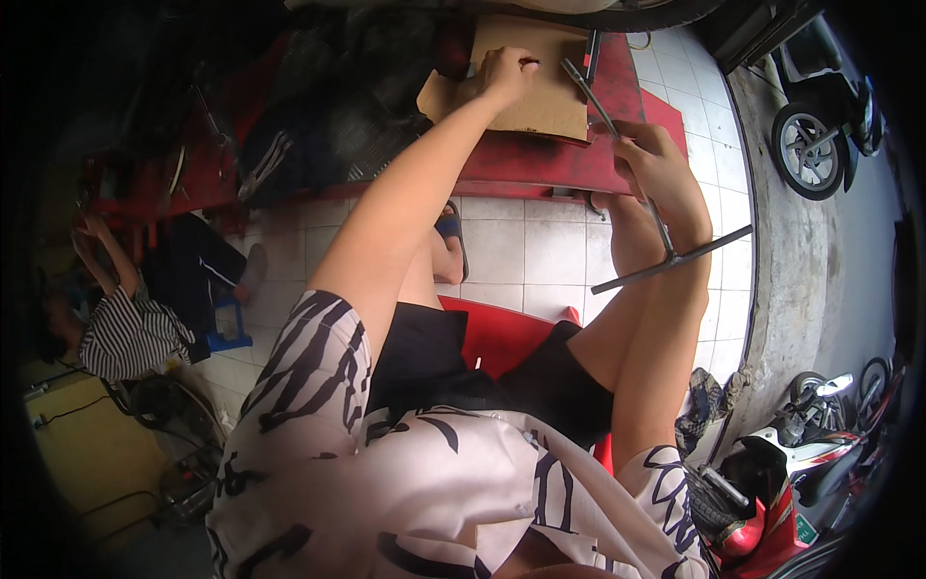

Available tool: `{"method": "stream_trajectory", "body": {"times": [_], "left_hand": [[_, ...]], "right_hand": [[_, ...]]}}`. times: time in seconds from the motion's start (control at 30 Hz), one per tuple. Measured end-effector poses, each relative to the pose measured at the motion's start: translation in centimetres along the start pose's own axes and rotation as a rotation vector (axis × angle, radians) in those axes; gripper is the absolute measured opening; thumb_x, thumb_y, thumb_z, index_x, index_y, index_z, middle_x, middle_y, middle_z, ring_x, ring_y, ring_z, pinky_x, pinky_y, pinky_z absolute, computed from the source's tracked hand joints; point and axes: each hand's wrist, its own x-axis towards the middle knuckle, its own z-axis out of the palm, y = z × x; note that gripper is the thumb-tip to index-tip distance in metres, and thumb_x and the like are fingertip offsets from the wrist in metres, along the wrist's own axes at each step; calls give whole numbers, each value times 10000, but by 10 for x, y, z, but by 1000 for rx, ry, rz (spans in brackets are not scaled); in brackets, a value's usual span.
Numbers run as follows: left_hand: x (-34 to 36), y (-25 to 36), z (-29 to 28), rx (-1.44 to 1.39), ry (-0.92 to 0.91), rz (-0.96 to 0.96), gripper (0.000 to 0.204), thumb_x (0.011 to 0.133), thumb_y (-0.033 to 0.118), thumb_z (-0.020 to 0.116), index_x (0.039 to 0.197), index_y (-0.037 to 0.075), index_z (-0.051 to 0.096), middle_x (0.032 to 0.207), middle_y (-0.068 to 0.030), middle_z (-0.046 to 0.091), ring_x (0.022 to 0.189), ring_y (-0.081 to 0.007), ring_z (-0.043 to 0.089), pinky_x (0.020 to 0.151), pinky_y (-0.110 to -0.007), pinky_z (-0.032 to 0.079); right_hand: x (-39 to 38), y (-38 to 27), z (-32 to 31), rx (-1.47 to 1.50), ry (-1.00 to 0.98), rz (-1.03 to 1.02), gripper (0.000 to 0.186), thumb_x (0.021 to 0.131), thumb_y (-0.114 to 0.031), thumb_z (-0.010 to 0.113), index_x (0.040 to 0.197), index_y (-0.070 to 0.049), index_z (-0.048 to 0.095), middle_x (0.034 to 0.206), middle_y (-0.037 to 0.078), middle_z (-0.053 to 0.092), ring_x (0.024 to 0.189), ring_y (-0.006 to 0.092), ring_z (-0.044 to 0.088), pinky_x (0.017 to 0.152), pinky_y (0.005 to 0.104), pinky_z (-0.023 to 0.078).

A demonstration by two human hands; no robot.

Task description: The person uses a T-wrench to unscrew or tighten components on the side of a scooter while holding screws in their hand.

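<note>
My right hand [658, 172] is closed round the shaft of a T-handle wrench [668, 239]. The wrench's crossbar lies over my right forearm, and its socket end points up and left toward the cardboard. Above a flattened piece of brown cardboard [555, 101], my left hand [505, 75] has its fingers pinched together. A small dark bit shows at the fingertips, too small to name. The cardboard rests on a red metal platform [617, 174] in front of my knees.
A tyre [666, 15] curves over the platform's far side. Pliers-like tools [265, 164] lie on its left part. At the left, a co-worker in a striped shirt [135, 338] sits by a blue stool [229, 326]. Parked motorbikes [815, 150] stand at the right, beyond white floor tiles [555, 253].
</note>
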Motion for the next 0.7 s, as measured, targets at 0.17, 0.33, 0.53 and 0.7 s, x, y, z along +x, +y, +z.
{"method": "stream_trajectory", "body": {"times": [0.17,0.33,0.53,0.7], "left_hand": [[-21,14,-59,-763,-20,-326,152,956,137,562,1032,23,627,890,-33,659,811,-118,647,648,-242,501],[-34,15,-96,-1033,-94,-232,168,936,111,602,1064,9,643,856,-23,638,764,-96,602,645,-213,486],[-38,4,-109,-1060,-113,-66,171,903,70,640,1057,10,683,829,-3,601,693,-63,531,624,-201,460],[-38,15,-118,-992,-26,-28,128,899,15,615,1003,-5,687,796,-6,651,623,-54,513,558,-198,416]], "right_hand": [[3,-1,15,46,-74,-89,379,872,-117,465,1198,-6,623,587,-57,386,459,39,318,413,242,277],[-4,-5,33,195,-140,-102,398,890,-108,434,1235,21,586,570,-71,343,421,20,263,384,206,228],[-9,-15,36,229,-220,-117,408,891,-87,418,1247,38,573,582,-81,327,449,19,274,449,185,266],[-20,-26,50,380,-109,-75,413,901,-66,413,1274,62,535,557,-87,315,484,13,267,509,195,260]]}}
